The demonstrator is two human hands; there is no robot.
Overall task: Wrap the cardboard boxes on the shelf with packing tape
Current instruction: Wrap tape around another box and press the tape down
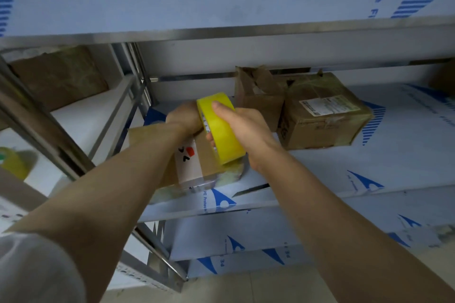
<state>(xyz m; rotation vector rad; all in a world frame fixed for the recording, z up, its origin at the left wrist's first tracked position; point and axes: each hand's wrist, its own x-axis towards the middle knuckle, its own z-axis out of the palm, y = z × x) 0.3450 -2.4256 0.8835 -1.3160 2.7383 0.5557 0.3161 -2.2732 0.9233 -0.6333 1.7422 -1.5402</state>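
Right, we're mid-wrap on the box (208,158), which sits at the front left of the shelf (320,172), close to the front lip. Our right hand (248,130) holds the roll (222,138) just above the box, thumb across the outer face and fingers (209,137) hooked through the core, so the roll is pinched between them. Our left hand (183,117) sits on the box's far end. Its fingers bend away out of sight, so we can't tell if they grip or just press.

Step in hand, as we read it: run a band over the top and down the right side. To do it well:
- Pull the strip taut before it lands.
- Hold the roll square to the box edge so the band doesn't wander.
- Pin the box with the left hand so it doesn't skate on the slick film.
- Rub the tape down after each corner.
- The near end already looks glossy with tape, so overlap slightly onto that.

Room: the post (49,135) is close on the left, and the upper shelf (221,7) caps lift height. A labelled box (320,125) and a torn box (256,101) stand back right, apart from ours. Open shelf lies right of the box. Taping underneath means tipping the box or sliding it out over the lip, so mind it doesn't drop.
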